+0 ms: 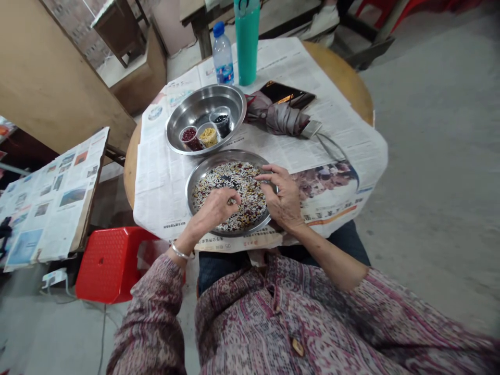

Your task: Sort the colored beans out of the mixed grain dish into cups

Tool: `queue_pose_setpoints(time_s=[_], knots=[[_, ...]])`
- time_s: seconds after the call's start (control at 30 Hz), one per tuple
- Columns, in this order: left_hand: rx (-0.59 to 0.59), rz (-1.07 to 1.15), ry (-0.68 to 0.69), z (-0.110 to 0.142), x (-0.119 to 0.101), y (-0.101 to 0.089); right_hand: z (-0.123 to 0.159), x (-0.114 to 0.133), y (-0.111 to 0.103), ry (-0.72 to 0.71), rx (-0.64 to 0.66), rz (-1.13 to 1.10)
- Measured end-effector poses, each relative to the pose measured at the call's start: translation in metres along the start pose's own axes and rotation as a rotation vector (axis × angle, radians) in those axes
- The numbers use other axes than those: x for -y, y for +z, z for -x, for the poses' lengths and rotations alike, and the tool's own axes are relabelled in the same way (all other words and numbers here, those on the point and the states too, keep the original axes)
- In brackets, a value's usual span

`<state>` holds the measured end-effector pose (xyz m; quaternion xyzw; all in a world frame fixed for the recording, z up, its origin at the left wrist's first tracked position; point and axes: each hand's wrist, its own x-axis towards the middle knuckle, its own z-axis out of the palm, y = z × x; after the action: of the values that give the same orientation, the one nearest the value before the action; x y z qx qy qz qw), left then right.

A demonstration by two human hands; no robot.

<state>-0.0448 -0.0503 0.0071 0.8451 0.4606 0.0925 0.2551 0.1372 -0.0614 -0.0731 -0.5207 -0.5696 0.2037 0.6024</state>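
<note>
A round steel plate (189, 195) lies in front of me, covered with mixed grains and beans (238, 174) in white, yellow, dark red and black. Over its lower left part is my left hand (219, 207), its fingers curled together; whatever they may hold is hidden. My right hand (283, 200) hovers at the plate's right rim with thumb and fingers apart, and nothing shows between them. Just beyond, a deeper steel bowl (174, 112) holds a clear cup of red beans (190, 136), one of yellow beans (208, 135) and one of black beans (222, 123).
Newspaper (164, 187) covers the round table. Behind the bowl stand a water bottle (223, 54) and a green bottle (247, 47). A folded umbrella (279, 115) and a phone (287, 94) lie to the right. A red stool (103, 265) is at the left.
</note>
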Motion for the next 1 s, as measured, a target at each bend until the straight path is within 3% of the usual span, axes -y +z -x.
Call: queue_pose_setpoints(time_s=[0.13, 0.27, 0.4, 0.5, 0.77, 0.9, 1.0], knots=[[0.079, -0.156, 0.007, 0.036, -0.006, 0.001, 0.000, 0.000, 0.000, -0.007, -0.005, 0.000], [-0.053, -0.386, -0.121, 0.043, 0.004, -0.004, 0.000, 0.000, 0.000, -0.005, -0.010, -0.012], [-0.204, -0.390, -0.188, 0.027, 0.024, -0.009, 0.000, -0.002, 0.001, -0.005, -0.010, -0.018], [-0.188, -0.321, -0.208, 0.014, 0.030, -0.002, 0.000, -0.002, 0.002, 0.001, -0.007, -0.011], [-0.156, -0.114, 0.028, -0.024, 0.011, 0.029, 0.001, -0.002, 0.002, 0.002, -0.011, 0.001], [-0.250, -0.089, 0.013, -0.043, 0.020, 0.021, 0.000, -0.002, 0.001, 0.011, -0.001, 0.002], [-0.317, -0.101, -0.021, -0.044, 0.030, 0.011, 0.000, -0.001, 0.001, 0.003, -0.005, -0.003]])
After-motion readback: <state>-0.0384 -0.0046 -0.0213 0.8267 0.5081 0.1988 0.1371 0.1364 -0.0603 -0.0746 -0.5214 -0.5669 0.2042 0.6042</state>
